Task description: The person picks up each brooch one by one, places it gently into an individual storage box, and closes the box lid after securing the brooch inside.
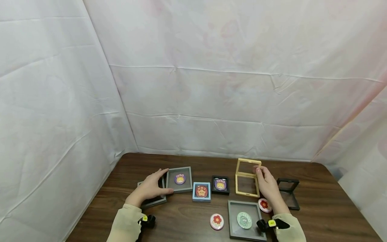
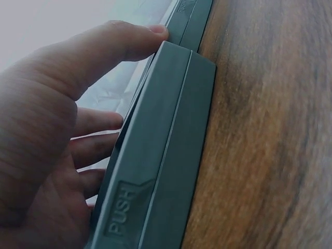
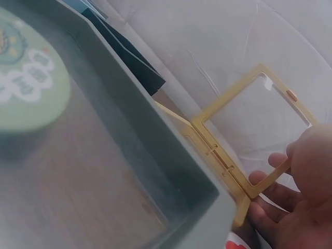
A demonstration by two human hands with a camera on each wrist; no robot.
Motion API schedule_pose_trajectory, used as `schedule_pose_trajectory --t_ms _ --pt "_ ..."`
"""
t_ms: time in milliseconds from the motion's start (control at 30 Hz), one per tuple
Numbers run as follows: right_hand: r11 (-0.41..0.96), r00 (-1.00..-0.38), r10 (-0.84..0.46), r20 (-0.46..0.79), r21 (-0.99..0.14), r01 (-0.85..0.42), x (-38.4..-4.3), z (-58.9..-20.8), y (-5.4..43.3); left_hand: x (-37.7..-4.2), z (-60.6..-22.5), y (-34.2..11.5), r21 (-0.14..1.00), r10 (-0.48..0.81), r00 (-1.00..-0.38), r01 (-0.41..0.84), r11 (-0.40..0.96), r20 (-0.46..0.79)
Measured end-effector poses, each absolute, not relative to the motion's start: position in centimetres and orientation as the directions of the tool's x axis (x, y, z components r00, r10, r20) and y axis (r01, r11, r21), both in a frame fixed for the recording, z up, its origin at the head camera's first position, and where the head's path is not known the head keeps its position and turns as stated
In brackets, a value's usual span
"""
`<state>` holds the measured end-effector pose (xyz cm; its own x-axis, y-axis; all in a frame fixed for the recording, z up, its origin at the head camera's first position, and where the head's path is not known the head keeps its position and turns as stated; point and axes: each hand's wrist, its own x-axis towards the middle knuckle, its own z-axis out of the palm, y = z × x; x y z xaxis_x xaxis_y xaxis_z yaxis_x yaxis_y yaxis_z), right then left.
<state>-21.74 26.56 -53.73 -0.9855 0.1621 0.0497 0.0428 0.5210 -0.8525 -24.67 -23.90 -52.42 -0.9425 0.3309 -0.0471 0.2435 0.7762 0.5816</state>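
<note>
My right hand [image 1: 267, 183] pinches the raised lid of a yellow hinged display frame [image 1: 237, 185], thumb on one side and fingers on the other. In the right wrist view the frame's clear window [image 3: 254, 124] stands open on its hinge. My left hand [image 1: 150, 185] spreads at the left side of a grey display frame [image 1: 190, 178] holding a purple round badge [image 1: 180, 178]. Its thumb [image 2: 140, 41] touches that frame's edge. Beneath the palm lies another grey frame [image 2: 150, 150], marked PUSH and partly hidden.
Between the hands sit a blue frame [image 1: 201, 200] with a red badge and a black frame [image 1: 220, 192] with a purple badge. Nearer are a grey frame [image 1: 232, 232] with a green badge [image 1: 244, 220] and flower badges [image 1: 216, 222]. An open black frame [image 1: 297, 201] stands right.
</note>
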Motion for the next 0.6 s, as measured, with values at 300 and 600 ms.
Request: schedule_pose_trajectory --t_ms 300,600 --pt "0.516 -0.99 0.132 0.055 -0.856 0.021 -21.8 -54.1 26.7 -24.6 -52.0 -23.1 0.569 0.371 -0.925 0.347 0.745 0.078" --pt "0.498 -0.992 0.124 0.024 -0.866 0.041 -21.8 -54.1 26.6 -23.6 -50.2 -20.2 0.595 0.411 -0.889 0.444 0.67 0.2"
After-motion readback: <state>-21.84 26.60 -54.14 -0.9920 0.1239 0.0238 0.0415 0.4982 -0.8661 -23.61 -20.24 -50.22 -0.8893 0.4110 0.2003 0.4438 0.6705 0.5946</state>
